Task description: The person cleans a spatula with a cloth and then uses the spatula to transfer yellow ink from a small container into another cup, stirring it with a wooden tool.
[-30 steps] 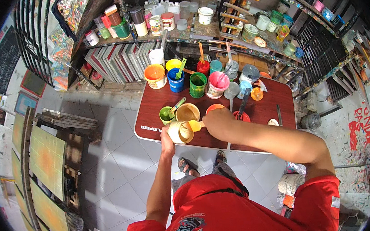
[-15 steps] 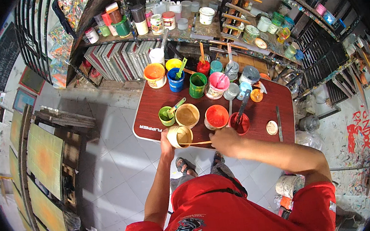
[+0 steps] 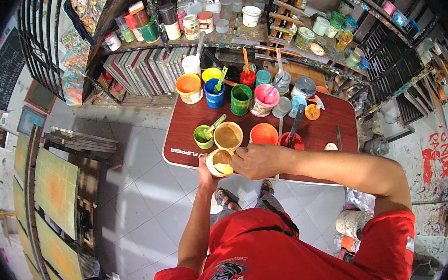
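My left hand (image 3: 206,176) is wrapped round a cream-coloured tub (image 3: 211,165), tilted just off the table's front edge. Yellowish-tan paint shows inside it. Against the tub's right rim is my right hand (image 3: 252,160), its fingers closed on a thin stick that the hand now mostly hides. Directly beyond them stand a tub of tan paint (image 3: 228,135) and a tub of orange-red paint (image 3: 264,134). A small green paint tub (image 3: 203,136) with a green-smeared spatula (image 3: 215,123) is at their left. To the right, a red paint tub (image 3: 294,143) holds a dark-handled tool (image 3: 299,118).
Several more paint tubs, such as blue (image 3: 215,99), green (image 3: 241,106) and pink (image 3: 265,104), crowd the far half of the dark red table (image 3: 181,133). A metal strip (image 3: 339,138) lies at right. Shelves (image 3: 257,33) of containers stand behind; a rack of painted panels (image 3: 55,189) is at left.
My right hand has moved left, from near the orange-red tub to the rim of the held tub. The stick that stretched between hand and tub is now hidden. The view has shifted slightly.
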### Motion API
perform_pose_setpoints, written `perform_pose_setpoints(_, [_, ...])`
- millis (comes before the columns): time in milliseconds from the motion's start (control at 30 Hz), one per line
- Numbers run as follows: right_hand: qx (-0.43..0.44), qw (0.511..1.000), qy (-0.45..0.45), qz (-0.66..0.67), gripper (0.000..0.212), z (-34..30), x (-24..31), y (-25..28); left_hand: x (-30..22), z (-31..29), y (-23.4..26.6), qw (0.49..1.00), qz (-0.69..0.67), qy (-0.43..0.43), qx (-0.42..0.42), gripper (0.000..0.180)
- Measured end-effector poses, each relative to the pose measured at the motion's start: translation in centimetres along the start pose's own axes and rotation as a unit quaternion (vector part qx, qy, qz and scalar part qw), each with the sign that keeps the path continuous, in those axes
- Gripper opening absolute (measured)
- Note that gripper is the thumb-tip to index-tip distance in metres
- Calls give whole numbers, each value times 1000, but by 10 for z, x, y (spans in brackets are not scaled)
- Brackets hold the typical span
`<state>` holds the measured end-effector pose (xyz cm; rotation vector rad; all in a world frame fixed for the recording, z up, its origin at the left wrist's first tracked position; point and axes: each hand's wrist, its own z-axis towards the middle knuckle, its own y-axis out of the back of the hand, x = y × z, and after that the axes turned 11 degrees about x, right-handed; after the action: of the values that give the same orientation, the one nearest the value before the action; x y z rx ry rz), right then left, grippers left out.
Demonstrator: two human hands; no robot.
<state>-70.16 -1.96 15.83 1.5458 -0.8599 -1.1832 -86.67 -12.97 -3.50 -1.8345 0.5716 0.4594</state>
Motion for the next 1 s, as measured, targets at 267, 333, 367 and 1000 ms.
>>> perform_pose_setpoints(267, [200, 934, -287, 70, 20, 10, 8, -6, 12, 3, -9, 996, -42, -56, -46, 47])
perform_pose_setpoints(333, [284, 869, -359, 190, 17, 19, 13, -5, 15, 12, 14, 988, 23, -142, -60, 47])
perform_pose_setpoints(367, [274, 868, -355, 213, 20, 14, 15, -8, 15, 16, 20, 980, 57, -182, -64, 48])
perform_pose_setpoints(1000, [281, 875, -270, 289, 17, 24, 18, 40, 22, 17, -2, 987, -62, -149, 18, 50])
